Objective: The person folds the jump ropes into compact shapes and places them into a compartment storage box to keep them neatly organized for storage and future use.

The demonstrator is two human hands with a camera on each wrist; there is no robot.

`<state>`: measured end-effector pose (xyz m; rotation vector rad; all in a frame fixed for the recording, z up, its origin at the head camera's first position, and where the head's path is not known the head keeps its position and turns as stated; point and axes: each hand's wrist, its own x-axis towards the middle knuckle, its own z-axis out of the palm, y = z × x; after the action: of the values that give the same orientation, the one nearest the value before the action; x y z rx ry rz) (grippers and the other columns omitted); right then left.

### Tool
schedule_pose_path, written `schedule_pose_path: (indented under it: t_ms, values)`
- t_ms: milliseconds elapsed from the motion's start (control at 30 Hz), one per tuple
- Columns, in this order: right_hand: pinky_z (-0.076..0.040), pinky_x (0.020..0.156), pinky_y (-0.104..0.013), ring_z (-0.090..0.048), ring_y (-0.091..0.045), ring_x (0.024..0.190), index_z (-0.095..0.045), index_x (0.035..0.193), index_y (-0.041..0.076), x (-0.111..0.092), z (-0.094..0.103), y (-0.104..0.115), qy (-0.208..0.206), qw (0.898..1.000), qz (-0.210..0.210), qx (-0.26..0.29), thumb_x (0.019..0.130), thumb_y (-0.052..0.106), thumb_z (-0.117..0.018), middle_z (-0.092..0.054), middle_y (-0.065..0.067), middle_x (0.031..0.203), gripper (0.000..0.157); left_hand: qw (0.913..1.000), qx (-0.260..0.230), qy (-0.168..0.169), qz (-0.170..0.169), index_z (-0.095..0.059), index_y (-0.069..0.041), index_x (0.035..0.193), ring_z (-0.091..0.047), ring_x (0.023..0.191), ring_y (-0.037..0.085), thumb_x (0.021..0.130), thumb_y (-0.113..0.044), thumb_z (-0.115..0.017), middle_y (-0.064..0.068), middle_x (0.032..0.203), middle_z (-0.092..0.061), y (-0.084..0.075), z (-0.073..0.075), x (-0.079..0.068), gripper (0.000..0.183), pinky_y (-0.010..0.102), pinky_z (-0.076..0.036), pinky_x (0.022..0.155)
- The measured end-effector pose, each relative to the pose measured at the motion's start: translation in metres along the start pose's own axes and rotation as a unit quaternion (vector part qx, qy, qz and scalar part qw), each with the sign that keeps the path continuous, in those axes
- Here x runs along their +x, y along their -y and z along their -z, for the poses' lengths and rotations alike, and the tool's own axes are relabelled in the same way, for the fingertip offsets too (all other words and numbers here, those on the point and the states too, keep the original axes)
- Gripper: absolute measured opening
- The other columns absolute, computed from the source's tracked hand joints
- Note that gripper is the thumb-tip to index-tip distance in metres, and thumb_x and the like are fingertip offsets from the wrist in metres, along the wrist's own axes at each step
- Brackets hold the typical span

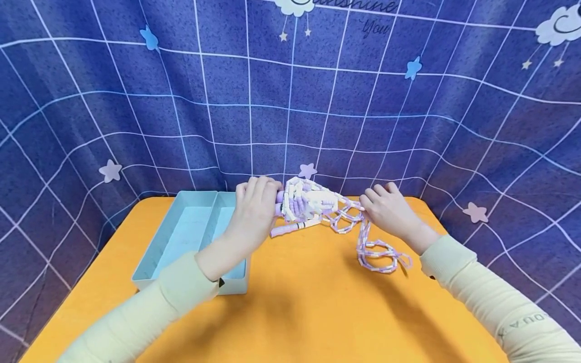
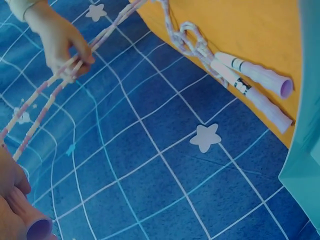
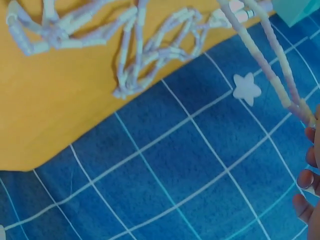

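My left hand (image 1: 254,206) grips the purple handles (image 1: 278,204) of a beaded jump rope, raised above the back of the table. Its white and purple strands (image 1: 299,199) are bunched beside the handles and stretch across to my right hand (image 1: 388,209). There the fingers pinch the doubled strands; the right wrist view shows only those fingertips (image 3: 306,180) at its edge. Below the right hand, more beaded rope (image 1: 379,264) falls into loose loops. A second pair of purple and white handles (image 2: 267,107) lies on the table with beaded rope attached.
To the left, a light blue box (image 1: 247,282) with two compartments stands on the orange table (image 1: 299,322). A dark blue curtain (image 1: 290,126) with a white grid and stars hangs right behind the table's far edge.
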<state>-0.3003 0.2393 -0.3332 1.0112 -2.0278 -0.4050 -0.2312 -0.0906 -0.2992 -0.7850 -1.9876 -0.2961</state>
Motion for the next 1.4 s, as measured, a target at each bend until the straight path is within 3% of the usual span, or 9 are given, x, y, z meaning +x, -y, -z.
schedule_pose_path:
  t_ms: [133,367,533,667,800,900,1000,1200,1400]
  values:
    - [-0.034,0.065,-0.042,-0.050,-0.028,0.070,-0.052,0.081,0.005,-0.004,-0.006,0.012,0.008,1.000,0.003,0.010,0.076,0.022,-0.066,-0.050,-0.007,0.076,0.022,0.9999,-0.001,0.004,0.012,-0.050,0.001,0.103,-0.045,0.083,0.030,0.067,0.009,-0.066,0.012,0.093,-0.052,0.001,0.000,0.003,0.040,0.041,-0.033,0.072]
    - [-0.034,0.066,-0.042,-0.050,-0.027,0.072,-0.052,0.084,0.006,-0.006,-0.014,0.037,0.031,0.999,0.013,0.025,0.080,0.024,-0.060,-0.053,-0.008,0.077,0.021,0.9992,-0.004,0.018,0.036,-0.049,0.001,0.104,-0.043,0.081,0.029,0.071,0.007,-0.063,0.012,0.092,-0.050,0.000,-0.002,0.006,0.037,0.041,-0.032,0.071]
    - [-0.037,0.069,-0.042,-0.051,-0.026,0.073,-0.050,0.083,0.007,-0.004,-0.013,0.059,0.012,0.999,0.038,0.033,0.080,0.025,-0.055,-0.053,-0.006,0.075,0.020,0.9967,0.016,0.027,0.075,-0.049,0.000,0.104,-0.042,0.083,0.030,0.073,0.005,-0.065,0.013,0.093,-0.049,0.001,-0.006,0.008,0.035,0.042,-0.030,0.069]
    - [-0.037,0.069,-0.042,-0.052,-0.027,0.073,-0.049,0.083,0.007,-0.003,-0.009,0.078,0.017,0.998,0.055,0.032,0.086,0.021,-0.041,-0.053,-0.005,0.075,0.016,0.9932,0.063,0.021,0.095,-0.050,0.001,0.103,-0.042,0.081,0.030,0.078,0.003,-0.059,0.013,0.092,-0.049,0.005,-0.012,0.009,0.027,0.041,-0.030,0.066]
    - [-0.036,0.067,-0.040,-0.049,-0.024,0.070,-0.046,0.080,0.008,-0.001,-0.004,0.095,0.017,0.997,0.071,0.020,0.090,0.017,-0.032,-0.051,-0.003,0.074,0.019,0.9836,0.152,0.003,0.097,-0.051,0.000,0.098,-0.043,0.077,0.030,0.090,0.000,-0.042,0.014,0.086,-0.049,0.011,-0.020,0.009,0.012,0.041,-0.031,0.064]
    - [-0.037,0.067,-0.038,-0.050,-0.023,0.070,-0.044,0.078,0.009,0.002,0.002,0.104,0.015,0.997,0.079,0.016,0.091,0.015,-0.030,-0.049,-0.002,0.072,0.020,0.9723,0.211,-0.011,0.101,-0.051,-0.001,0.091,-0.044,0.076,0.030,0.096,-0.005,-0.029,0.014,0.082,-0.048,0.016,-0.026,0.008,0.023,0.042,-0.032,0.062]
    - [-0.036,0.068,-0.038,-0.050,-0.024,0.071,-0.043,0.079,0.009,0.005,0.009,0.108,0.024,0.996,0.082,0.021,0.093,0.016,-0.029,-0.047,-0.002,0.072,0.021,0.9662,0.236,-0.014,0.104,-0.050,-0.002,0.088,-0.045,0.076,0.031,0.098,-0.006,-0.023,0.014,0.081,-0.047,0.021,-0.031,0.006,0.029,0.042,-0.032,0.062]
    - [-0.036,0.068,-0.039,-0.048,-0.024,0.070,-0.043,0.081,0.010,0.012,0.027,0.107,0.033,0.996,0.080,0.036,0.096,0.017,-0.027,-0.045,-0.003,0.071,0.023,0.9618,0.256,0.002,0.097,-0.049,-0.003,0.087,-0.045,0.077,0.031,0.098,-0.006,-0.019,0.013,0.080,-0.047,0.030,-0.038,0.000,0.032,0.043,-0.033,0.063]
    - [-0.038,0.076,-0.045,-0.049,-0.027,0.078,-0.044,0.088,0.012,0.022,0.051,0.096,0.037,0.995,0.094,-0.007,0.099,0.020,-0.021,-0.053,-0.006,0.083,0.026,0.9616,0.253,0.064,0.084,-0.052,-0.003,0.097,-0.048,0.082,0.031,0.098,-0.008,-0.021,0.014,0.086,-0.050,0.038,-0.044,-0.008,0.032,0.046,-0.037,0.067]
